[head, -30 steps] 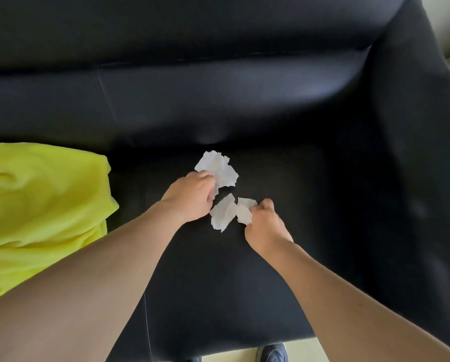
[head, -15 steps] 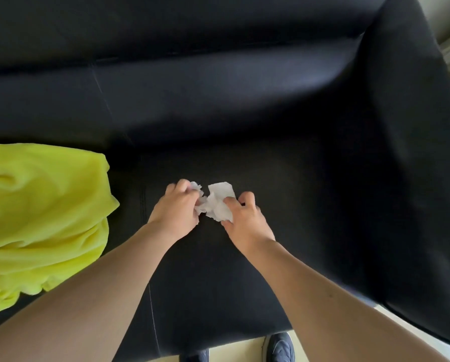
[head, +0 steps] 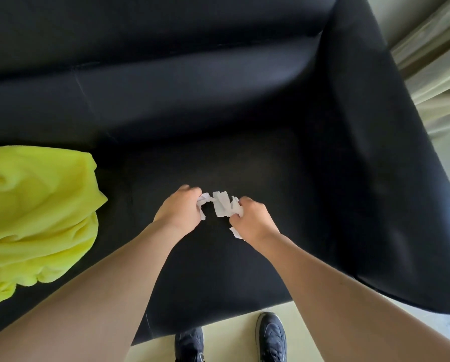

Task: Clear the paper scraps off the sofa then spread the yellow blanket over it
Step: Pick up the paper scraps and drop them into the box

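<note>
Holding paper scraps (head: 222, 206), unmarked

Both bare arms reach forward and down, close together. The left hand (head: 178, 210) has its fingers curled tight, knuckles up. The right hand (head: 252, 220) sits just beside it, fingers curled too, wrist bent a little. Both hands pinch something small and white.

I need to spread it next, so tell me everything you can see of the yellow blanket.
The yellow blanket is a bright, soft, fleece-looking cloth, bunched in loose folds, not spread. It lies on the seat of the black sofa at the left of the view, running past the left edge of the picture. Neither hand touches it; only the sofa does.
</note>
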The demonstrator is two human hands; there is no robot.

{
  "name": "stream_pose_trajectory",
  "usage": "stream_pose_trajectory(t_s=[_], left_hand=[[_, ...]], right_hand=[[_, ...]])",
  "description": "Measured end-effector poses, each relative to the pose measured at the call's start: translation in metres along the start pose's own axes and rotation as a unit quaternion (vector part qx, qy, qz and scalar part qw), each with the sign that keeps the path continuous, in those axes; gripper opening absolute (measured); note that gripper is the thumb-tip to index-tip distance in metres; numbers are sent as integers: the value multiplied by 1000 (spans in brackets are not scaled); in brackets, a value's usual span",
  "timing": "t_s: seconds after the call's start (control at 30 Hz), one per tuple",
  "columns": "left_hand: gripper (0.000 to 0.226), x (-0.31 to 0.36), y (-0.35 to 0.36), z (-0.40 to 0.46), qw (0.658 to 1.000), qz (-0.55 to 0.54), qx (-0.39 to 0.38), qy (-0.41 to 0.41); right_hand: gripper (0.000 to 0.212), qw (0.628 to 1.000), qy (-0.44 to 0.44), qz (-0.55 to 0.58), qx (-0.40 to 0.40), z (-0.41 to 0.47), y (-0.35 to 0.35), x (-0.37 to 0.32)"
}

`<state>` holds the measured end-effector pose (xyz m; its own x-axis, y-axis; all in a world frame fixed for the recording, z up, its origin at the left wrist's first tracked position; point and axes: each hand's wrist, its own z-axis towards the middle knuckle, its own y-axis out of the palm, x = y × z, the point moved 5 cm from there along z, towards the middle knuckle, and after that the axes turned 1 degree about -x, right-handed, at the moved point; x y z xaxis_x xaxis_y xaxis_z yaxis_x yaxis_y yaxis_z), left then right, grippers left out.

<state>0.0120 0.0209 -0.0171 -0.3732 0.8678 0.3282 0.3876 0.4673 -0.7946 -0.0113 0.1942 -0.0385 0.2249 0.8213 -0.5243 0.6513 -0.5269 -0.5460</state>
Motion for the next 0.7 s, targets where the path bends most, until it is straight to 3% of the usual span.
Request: stream_pose_trajectory(t_s=[0.37, 0.57, 0.7], left_hand=[[10, 152, -35, -15, 996, 42, 7, 80], [25, 244, -79, -43, 992, 13, 59, 113], [16, 292, -101, -62, 991, -9, 80, 102]], right_hand=[[11, 989, -11, 105, 103, -64, -137, 44], [1, 981, 3, 122, 149, -96, -239, 76], [17, 981, 32, 127, 146, -114, -297, 98]])
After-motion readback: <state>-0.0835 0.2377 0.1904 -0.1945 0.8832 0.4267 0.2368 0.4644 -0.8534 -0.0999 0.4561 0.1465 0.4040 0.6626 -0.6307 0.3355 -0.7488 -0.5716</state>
